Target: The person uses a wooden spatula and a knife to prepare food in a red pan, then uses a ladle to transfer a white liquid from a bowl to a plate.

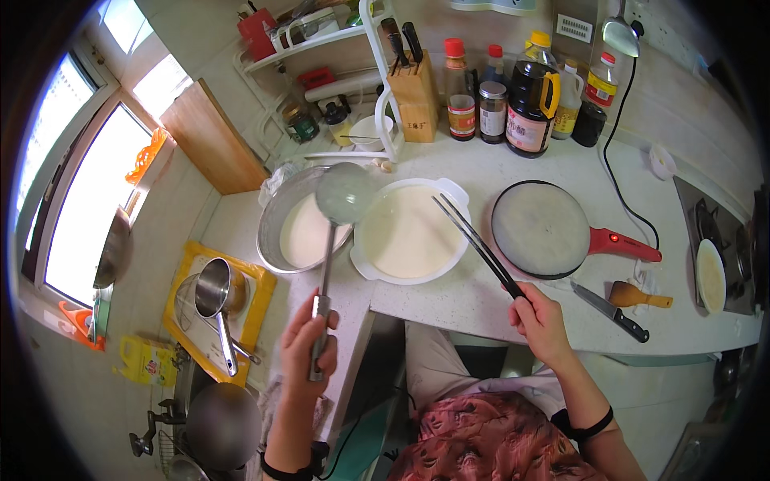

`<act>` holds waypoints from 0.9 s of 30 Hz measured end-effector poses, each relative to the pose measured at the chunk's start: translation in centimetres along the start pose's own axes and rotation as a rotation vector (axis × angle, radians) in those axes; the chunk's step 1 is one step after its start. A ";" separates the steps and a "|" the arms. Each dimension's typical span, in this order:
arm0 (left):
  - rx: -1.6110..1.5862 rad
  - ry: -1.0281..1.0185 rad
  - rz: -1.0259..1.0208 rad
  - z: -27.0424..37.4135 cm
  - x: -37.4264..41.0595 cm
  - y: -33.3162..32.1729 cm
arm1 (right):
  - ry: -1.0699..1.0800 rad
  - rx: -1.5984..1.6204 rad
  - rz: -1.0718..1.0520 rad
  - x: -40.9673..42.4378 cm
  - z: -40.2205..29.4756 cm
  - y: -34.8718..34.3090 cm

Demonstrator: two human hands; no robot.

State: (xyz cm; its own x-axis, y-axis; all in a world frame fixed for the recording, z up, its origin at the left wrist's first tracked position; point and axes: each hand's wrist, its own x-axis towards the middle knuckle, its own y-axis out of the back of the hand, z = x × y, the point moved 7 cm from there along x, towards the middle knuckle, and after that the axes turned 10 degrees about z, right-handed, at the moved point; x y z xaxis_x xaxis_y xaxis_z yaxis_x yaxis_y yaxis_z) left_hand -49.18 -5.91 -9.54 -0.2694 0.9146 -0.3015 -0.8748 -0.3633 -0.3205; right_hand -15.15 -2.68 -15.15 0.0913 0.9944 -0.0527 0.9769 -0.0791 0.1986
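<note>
My left hand (310, 349) grips the handle of a metal ladle (346, 193), its coated head raised over the metal bowl (264, 243) and the rim of the white bowl (373, 273). Both bowls hold pale, creamy liquid. In my right hand (541, 324) is a pair of dark chopsticks (481, 246), metallic towards the tips, which point over the right side of the white bowl. To the right of that bowl lies a round electric crepe pan (540, 228) with a red handle and a lit red light; a pale layer covers its plate.
A kitchen knife (610, 312) and a wooden spatula (640, 296) lie near the front edge. Sauce bottles (529, 102) and a knife block (415, 102) line the back. A yellow-rimmed tray (258, 312) with a saucepan (216, 288) is at left; a plate (711, 276) is far right.
</note>
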 end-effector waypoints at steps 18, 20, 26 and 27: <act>1.885 -0.834 0.300 4.0 4.9 6.3 | 0.479 -0.447 -0.109 7.6 -7.3 -12.2; 1.903 -0.788 0.294 3.8 5.2 6.6 | 0.512 -0.491 -0.125 8.2 -7.0 -13.0; 1.881 -0.745 0.293 3.8 5.2 6.9 | 0.465 -0.555 -0.157 8.2 -6.7 -14.1; 1.878 -0.738 0.284 3.9 5.2 6.8 | 0.462 -0.545 -0.179 7.9 -6.6 -14.5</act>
State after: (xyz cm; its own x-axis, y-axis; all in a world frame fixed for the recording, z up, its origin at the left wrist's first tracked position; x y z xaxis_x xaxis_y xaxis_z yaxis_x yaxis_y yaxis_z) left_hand -58.10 -2.89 -9.83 -0.1013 0.9358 0.3376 0.0898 -0.3293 0.9399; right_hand -29.88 6.80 -12.03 -0.2685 0.9264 0.2640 0.7236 0.0130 0.6901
